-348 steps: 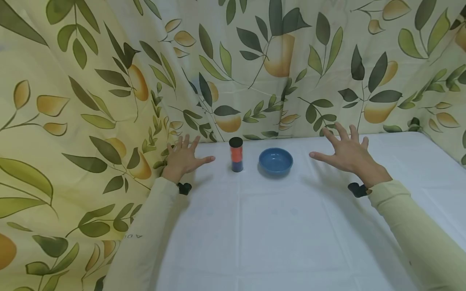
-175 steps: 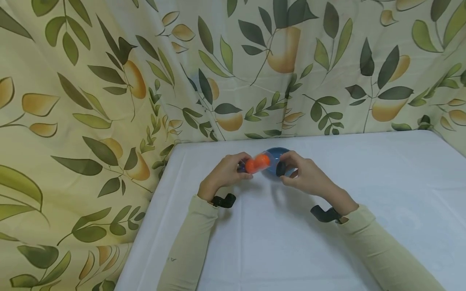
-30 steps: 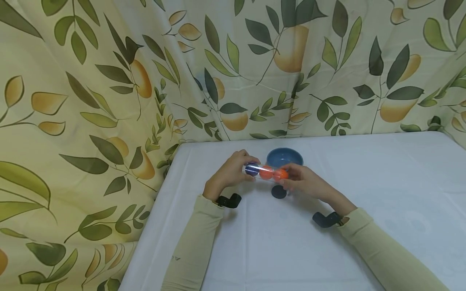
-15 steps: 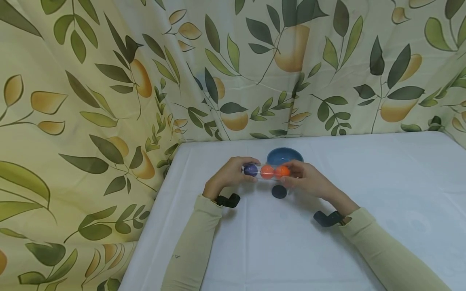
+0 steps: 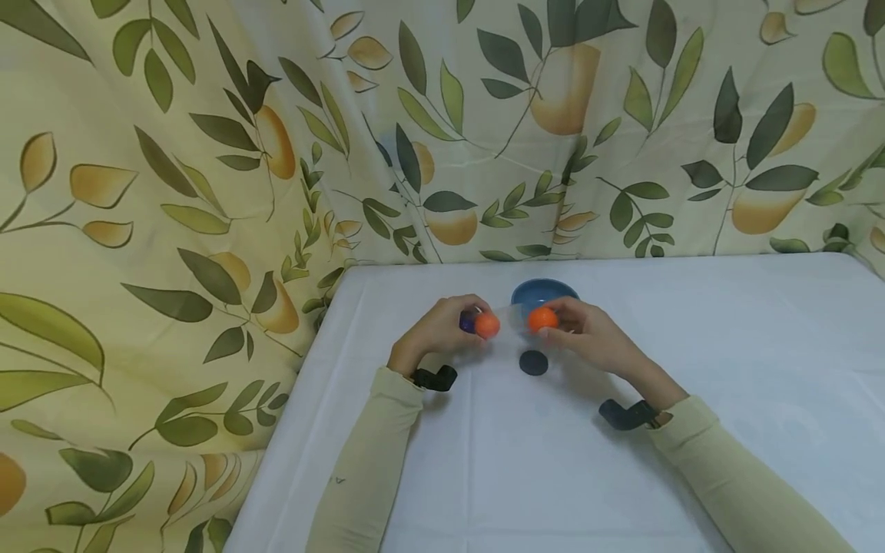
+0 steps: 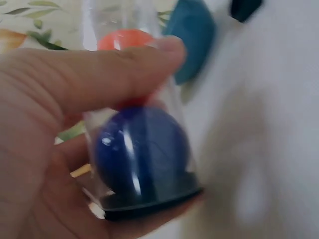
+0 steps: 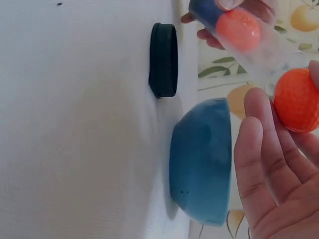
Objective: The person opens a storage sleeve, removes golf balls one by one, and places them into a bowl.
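Note:
My left hand [image 5: 442,326] grips a clear plastic tube [image 5: 510,316], tilted with its mouth toward the right hand. Inside it sit a dark blue ball [image 6: 142,149] at the black-capped end and an orange ball [image 5: 487,325] beside it. My right hand [image 5: 591,334] pinches another orange ball [image 7: 298,99] between thumb and fingers, just outside the tube's mouth. Below the hands, a round black lid [image 5: 534,362] lies on the table. A blue bowl [image 7: 204,162] stands behind the right hand, its front partly hidden in the head view.
A white cloth covers the table [image 5: 553,476]. Behind and to the left hangs a leaf-and-fruit patterned curtain [image 5: 387,100], close along the table's back edge. Each wrist wears a black camera mount, such as the right one [image 5: 625,415].
The tube stood capped by the bowl at first; its lid now lies on the table. Within the last half second, the right hand has drawn one orange ball out of the tube's mouth.

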A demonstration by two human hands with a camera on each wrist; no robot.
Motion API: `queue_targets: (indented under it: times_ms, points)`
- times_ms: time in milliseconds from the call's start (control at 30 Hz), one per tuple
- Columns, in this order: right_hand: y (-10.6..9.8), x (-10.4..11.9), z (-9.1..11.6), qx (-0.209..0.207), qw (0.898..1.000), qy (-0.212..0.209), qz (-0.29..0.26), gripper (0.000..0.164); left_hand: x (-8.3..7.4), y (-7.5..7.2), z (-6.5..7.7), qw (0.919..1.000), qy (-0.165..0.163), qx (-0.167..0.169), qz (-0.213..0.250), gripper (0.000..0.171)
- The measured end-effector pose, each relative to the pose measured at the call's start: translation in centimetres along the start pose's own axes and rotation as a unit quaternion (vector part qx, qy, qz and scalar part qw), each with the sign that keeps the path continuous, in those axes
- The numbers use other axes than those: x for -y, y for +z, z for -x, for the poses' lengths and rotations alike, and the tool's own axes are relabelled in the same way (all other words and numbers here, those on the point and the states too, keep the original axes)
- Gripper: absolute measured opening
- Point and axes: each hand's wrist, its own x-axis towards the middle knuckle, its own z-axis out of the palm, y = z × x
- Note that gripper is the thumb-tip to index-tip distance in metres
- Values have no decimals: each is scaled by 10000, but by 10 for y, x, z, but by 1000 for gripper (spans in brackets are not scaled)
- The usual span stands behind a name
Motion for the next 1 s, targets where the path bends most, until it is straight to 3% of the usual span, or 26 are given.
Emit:
queue_targets:
  times_ms: [200, 300, 733, 1000]
  points:
    - [-3, -4, -1, -229, 9996, 6, 185, 48, 20, 9, 0, 9977, -34, -422, 535, 50]
    - [-3, -7, -3, -463, 9980, -30, 440, 48, 22, 10, 2, 9961, -31, -551, 687, 50]
    - [-26, -7, -25, -1165, 9903, 429, 621, 54, 22, 18, 3, 9969, 3, -596, 511, 51]
    - [-23, -21, -38, -1326, 9859, 688, 752, 60, 21, 19, 4, 9979, -23, -503, 405, 50]
